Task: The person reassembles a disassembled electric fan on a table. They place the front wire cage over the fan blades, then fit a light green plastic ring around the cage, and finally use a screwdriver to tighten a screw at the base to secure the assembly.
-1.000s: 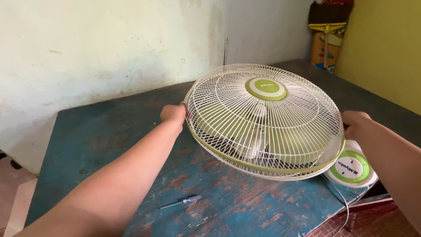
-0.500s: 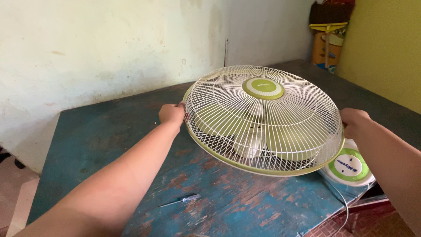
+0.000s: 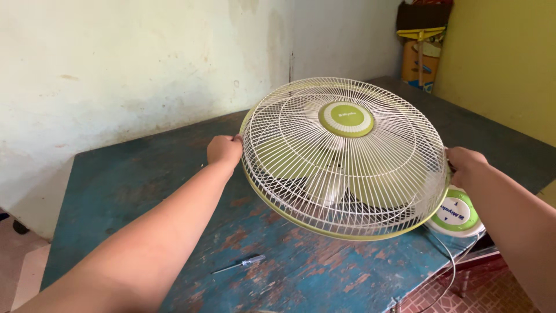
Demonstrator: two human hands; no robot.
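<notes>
White wire fan guard (image 3: 301,168) with green hub, above a worn blue, rust-flecked table (image 3: 133,179).

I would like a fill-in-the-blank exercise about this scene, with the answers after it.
1. The left hand and the right hand both grip the rim of the ____, one on each side.
2. The badge at the middle of the grille is white and ____.
3. A screwdriver lies on the worn ____ table.
4. The round base rests near the table's ____ edge.

Answers: fan; green; blue; right
</notes>
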